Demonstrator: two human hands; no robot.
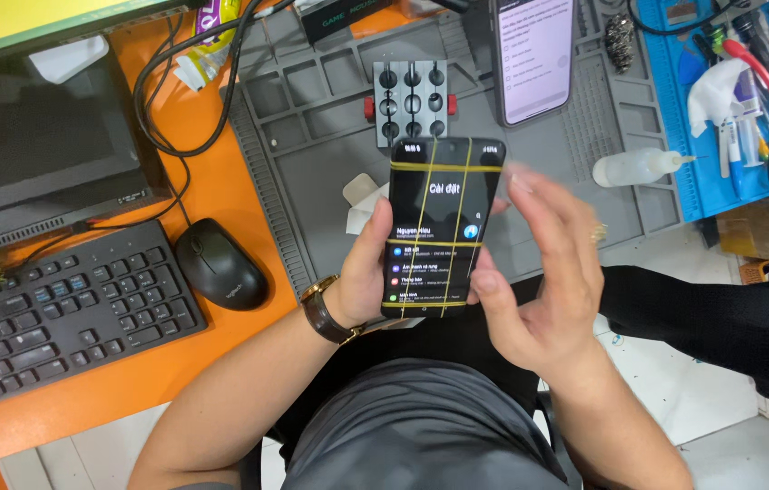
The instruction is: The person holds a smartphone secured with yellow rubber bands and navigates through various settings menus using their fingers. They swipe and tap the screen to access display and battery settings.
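A black mouse (220, 264) sits at nine o'clock beside a keyboard (58, 313); a second phone (534, 56) and white bottle (634, 167) lie toward one o'clock.

two phones (440, 227) (535, 56), one keyboard (58, 313), one mouse (219, 263)

Your arms are bare from above the elbows down, no sleeves in view. Left hand (362, 272): wristwatch (325, 308) on the wrist, dark brown leather strap, gold-coloured case edge showing. Right hand (543, 272): a gold-coloured ring (599, 233) on one finger, set with a small raised top; details too small to tell. Fingertips of that hand are blurred. Torso: grey shirt (421, 426), plain, soft folds across the front. Below it, dark trousers (457, 331) over your lap, black or near-black, no markings visible. No gloves, no wrist strap or cable on either arm.
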